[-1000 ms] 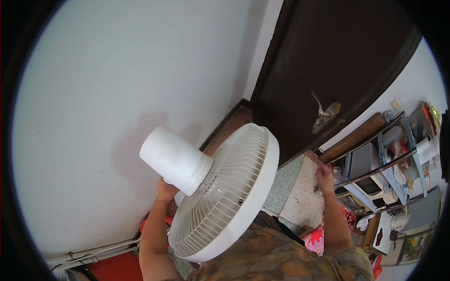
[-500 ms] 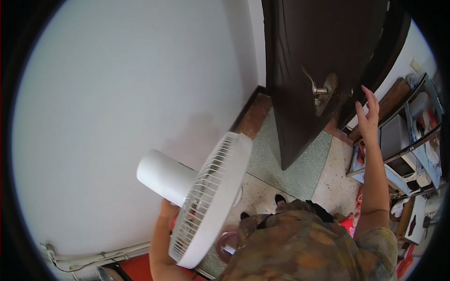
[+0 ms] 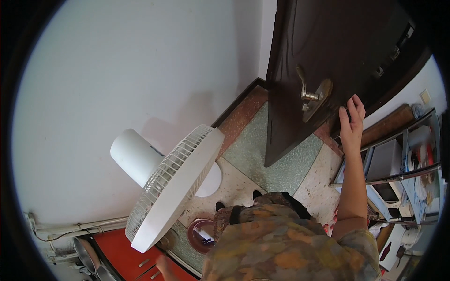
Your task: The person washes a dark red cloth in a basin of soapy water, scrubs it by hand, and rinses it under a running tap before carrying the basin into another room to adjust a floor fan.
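A white pedestal fan (image 3: 178, 173) stands on the left near the wall, its wire grille tilted, with a round white base on the floor. Below the fan's lower rim is my left hand (image 3: 162, 265), apart from it; its fingers are blurred and partly out of sight. My right hand (image 3: 352, 122) reaches forward, fingers loosely bent and apart, with nothing seen in them. In front of it is a dark brown door (image 3: 293, 122), standing ajar. The metal door handle (image 3: 307, 91) is left of my right fingertips. I cannot tell whether they touch the door.
A red-fronted cabinet (image 3: 123, 255) with metal pans beside it is at lower left. A reddish basin (image 3: 198, 235) sits on the floor near my feet. Shelving (image 3: 384, 161) full of household items lines the right side. Pipes run low along the left wall.
My left hand has come away from behind the fan and dropped lower. The view has shifted, with the fan farther left. My right hand appears closer to the door handle.
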`<action>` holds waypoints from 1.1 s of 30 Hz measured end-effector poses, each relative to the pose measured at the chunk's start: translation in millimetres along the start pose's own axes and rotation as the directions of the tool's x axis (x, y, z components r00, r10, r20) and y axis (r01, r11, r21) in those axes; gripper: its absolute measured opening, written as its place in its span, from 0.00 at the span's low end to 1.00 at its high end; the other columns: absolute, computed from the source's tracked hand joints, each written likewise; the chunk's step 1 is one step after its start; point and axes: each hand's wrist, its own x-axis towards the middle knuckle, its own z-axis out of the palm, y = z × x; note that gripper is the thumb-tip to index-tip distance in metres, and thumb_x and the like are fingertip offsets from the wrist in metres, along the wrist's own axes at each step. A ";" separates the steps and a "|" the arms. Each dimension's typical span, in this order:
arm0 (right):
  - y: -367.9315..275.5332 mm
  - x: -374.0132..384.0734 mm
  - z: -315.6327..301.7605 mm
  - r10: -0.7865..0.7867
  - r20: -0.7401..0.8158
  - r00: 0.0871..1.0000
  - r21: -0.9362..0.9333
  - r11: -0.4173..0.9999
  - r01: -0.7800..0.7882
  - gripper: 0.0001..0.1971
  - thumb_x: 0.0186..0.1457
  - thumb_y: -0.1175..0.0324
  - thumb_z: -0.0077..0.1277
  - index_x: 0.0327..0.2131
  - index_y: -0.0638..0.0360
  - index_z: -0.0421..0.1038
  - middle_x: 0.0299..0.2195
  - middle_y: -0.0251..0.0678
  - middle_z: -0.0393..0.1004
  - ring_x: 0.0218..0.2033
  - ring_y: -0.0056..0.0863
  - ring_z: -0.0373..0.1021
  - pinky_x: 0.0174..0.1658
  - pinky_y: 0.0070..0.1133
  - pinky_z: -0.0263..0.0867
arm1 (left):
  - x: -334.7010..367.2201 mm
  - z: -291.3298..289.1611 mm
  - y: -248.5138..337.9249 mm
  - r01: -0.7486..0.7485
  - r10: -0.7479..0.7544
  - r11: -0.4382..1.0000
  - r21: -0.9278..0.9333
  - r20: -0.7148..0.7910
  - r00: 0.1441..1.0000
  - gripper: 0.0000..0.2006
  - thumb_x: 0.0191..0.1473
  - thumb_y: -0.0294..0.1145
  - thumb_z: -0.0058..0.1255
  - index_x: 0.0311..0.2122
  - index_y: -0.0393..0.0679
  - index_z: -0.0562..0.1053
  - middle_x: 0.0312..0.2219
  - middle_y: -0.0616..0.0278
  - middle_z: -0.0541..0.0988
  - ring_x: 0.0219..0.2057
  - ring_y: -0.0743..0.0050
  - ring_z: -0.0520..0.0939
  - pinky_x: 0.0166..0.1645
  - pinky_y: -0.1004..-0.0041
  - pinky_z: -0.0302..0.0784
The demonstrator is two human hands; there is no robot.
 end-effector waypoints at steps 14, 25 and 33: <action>-58.0 16.8 60.0 -0.246 0.180 0.952 0.209 0.956 0.207 0.26 0.41 0.73 0.46 0.49 0.62 0.57 0.44 0.44 0.56 0.44 0.38 0.53 0.49 0.27 0.45 | -107.8 -16.0 95.2 0.534 -0.232 -0.215 -0.818 0.574 0.785 0.05 0.46 0.25 0.40 0.22 0.37 0.65 0.14 0.60 0.66 0.14 0.78 0.67 0.18 0.76 0.65; -90.1 57.1 100.1 -0.415 0.222 0.882 0.431 0.853 0.293 0.22 0.42 0.74 0.43 0.46 0.57 0.61 0.48 0.36 0.59 0.50 0.36 0.53 0.52 0.28 0.45 | -167.8 7.6 121.0 0.500 -0.179 -0.218 -0.838 0.538 0.824 0.13 0.46 0.35 0.46 0.36 0.40 0.68 0.28 0.64 0.72 0.26 0.75 0.74 0.28 0.77 0.69; -91.9 44.8 124.3 -0.421 0.271 0.866 0.522 0.820 0.236 0.16 0.44 0.75 0.44 0.41 0.60 0.64 0.45 0.38 0.62 0.46 0.35 0.59 0.49 0.24 0.52 | -262.1 65.7 127.9 0.578 -0.334 -0.374 -0.725 0.687 0.645 0.04 0.41 0.28 0.48 0.24 0.42 0.66 0.18 0.66 0.71 0.21 0.75 0.74 0.22 0.77 0.67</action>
